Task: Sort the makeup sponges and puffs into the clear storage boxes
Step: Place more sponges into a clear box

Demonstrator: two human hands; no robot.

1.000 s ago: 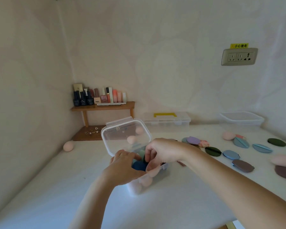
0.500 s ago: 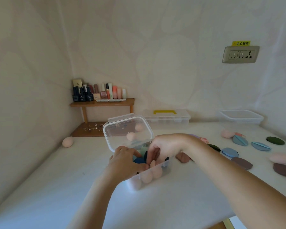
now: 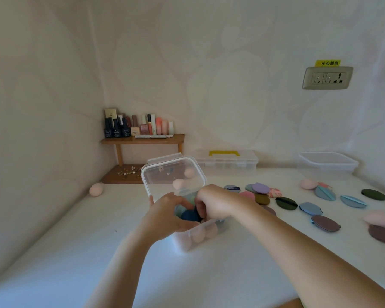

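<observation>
A small clear storage box [image 3: 209, 235] stands in the middle of the white table, its hinged lid [image 3: 173, 176] raised behind it. Pink egg-shaped sponges [image 3: 200, 234] show through its front wall. A dark blue puff [image 3: 190, 215] sits at the top of the box. My left hand [image 3: 167, 214] grips the puff from the left, thumb under its near edge. My right hand [image 3: 213, 203] curls its fingers down onto the puff from the right. The inside of the box is mostly hidden by both hands.
Several flat puffs [image 3: 309, 207] in blue, green, purple and brown lie on the table at right, with pink sponges [image 3: 308, 184] among them. One pink sponge [image 3: 96, 189] lies far left. A yellow-handled box [image 3: 227, 163], an open clear box [image 3: 327, 163] and a cosmetics shelf [image 3: 142, 138] stand at the back.
Both hands have stayed at the box on the dark blue puff; the right hand's fingers have curled further down into the box. The view has shifted a little.
</observation>
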